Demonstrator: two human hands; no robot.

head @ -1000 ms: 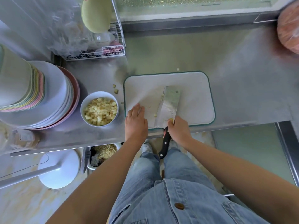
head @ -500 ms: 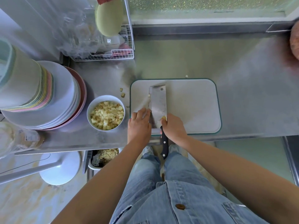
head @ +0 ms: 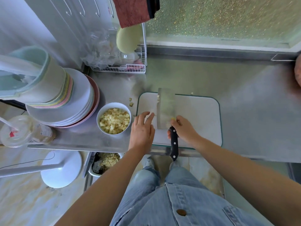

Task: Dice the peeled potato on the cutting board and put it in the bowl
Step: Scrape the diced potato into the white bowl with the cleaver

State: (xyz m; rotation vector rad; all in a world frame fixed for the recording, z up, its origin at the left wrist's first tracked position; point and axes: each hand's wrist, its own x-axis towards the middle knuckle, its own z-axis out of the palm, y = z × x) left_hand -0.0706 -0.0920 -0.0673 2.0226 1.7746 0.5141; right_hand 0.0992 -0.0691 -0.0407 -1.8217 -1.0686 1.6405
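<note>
A white cutting board (head: 198, 115) with a green rim lies on the steel counter. My right hand (head: 184, 130) grips the black handle of a cleaver (head: 165, 108), whose blade lies flat across the board's left part with a few potato bits at its left edge. My left hand (head: 142, 129) rests on the board's left edge, fingers straight and spread, just left of the blade. A white bowl (head: 114, 119) filled with diced potato stands directly left of the board. Two loose potato dice (head: 131, 102) lie on the counter beyond the bowl.
A stack of plates and bowls (head: 61, 98) stands left of the white bowl. A wire basket (head: 122, 67) with plastic bags sits at the back. A lidded plastic cup (head: 17, 131) stands at the counter's left front. Under the counter is a bin (head: 104, 162) with scraps.
The cleaver has swung from the board's middle to its left part and slid farther back. My left hand stayed at the board's left edge, and its fingers have spread.
</note>
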